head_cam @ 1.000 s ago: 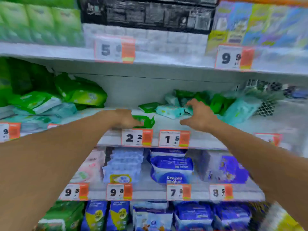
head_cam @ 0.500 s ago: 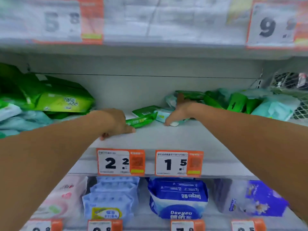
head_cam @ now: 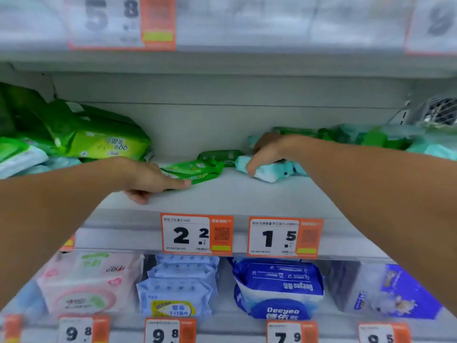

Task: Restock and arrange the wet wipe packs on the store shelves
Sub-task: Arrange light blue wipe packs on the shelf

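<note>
Right hand point(head_cam: 268, 154) grips a soft, crinkled teal pack point(head_cam: 269, 170); left hand point(head_cam: 146, 178) pinches a flat glossy green pack point(head_cam: 195, 170).

Small pack point(head_cam: 191, 170) left of teal pack point(head_cam: 268, 170) — both on shelf point(head_cam: 222, 196).
</note>
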`<action>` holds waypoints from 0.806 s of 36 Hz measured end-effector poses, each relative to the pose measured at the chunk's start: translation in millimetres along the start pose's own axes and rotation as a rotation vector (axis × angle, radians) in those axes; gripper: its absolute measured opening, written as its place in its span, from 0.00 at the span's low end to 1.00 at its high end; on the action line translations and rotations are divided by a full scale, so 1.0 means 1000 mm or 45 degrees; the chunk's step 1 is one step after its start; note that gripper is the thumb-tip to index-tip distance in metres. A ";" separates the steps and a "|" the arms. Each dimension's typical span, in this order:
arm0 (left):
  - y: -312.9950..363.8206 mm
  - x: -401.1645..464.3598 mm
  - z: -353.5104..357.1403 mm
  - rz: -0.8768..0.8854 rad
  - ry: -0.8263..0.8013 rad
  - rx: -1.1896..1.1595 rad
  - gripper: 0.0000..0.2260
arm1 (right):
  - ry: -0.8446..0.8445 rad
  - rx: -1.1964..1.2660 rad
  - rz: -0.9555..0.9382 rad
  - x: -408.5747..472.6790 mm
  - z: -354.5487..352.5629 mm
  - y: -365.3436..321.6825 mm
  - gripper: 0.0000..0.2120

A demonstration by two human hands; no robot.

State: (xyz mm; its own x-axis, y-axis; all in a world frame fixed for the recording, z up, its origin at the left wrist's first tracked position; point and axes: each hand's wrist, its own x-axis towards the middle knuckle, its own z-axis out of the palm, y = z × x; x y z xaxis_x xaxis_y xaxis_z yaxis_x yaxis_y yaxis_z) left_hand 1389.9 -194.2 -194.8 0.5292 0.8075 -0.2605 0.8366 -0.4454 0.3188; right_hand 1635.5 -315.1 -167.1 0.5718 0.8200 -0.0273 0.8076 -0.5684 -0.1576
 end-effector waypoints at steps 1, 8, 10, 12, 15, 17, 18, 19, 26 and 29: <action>-0.005 -0.005 -0.002 0.014 0.006 -0.176 0.36 | -0.031 0.196 -0.033 -0.009 -0.001 0.002 0.27; 0.006 -0.057 -0.009 0.389 0.385 -0.768 0.49 | -0.489 1.577 -0.322 -0.109 -0.020 0.024 0.20; 0.017 -0.076 -0.010 0.512 0.332 -0.900 0.54 | -0.627 1.753 -0.427 -0.137 -0.024 0.025 0.29; 0.028 -0.104 -0.010 0.638 0.169 -0.991 0.50 | -0.751 1.859 -0.476 -0.164 -0.029 0.024 0.34; 0.038 -0.150 -0.008 0.817 -0.204 -1.146 0.26 | -0.949 1.863 -0.583 -0.196 -0.032 0.021 0.31; 0.039 -0.174 0.001 0.887 -0.323 -1.198 0.16 | -1.030 1.897 -0.635 -0.214 -0.030 0.020 0.28; 0.037 -0.181 0.008 0.893 -0.341 -1.212 0.15 | -1.028 1.882 -0.610 -0.221 -0.028 0.021 0.29; 0.035 -0.187 0.016 0.888 -0.345 -1.229 0.15 | -1.018 1.864 -0.557 -0.228 -0.026 0.024 0.30; 0.025 -0.202 0.077 0.656 -0.171 -1.294 0.05 | -0.627 1.939 -0.355 -0.289 -0.003 0.046 0.23; 0.030 -0.204 0.094 0.627 -0.151 -1.258 0.05 | -0.672 2.024 -0.360 -0.298 0.009 0.073 0.32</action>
State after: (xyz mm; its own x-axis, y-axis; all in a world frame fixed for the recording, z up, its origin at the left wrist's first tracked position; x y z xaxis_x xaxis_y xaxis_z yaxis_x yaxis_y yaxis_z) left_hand 1320.5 -409.0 -217.2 0.8271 0.5614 0.0257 0.0785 -0.1608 0.9839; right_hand 1522.9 -600.0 -179.1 0.0740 0.9943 -0.0764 -0.2509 -0.0556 -0.9664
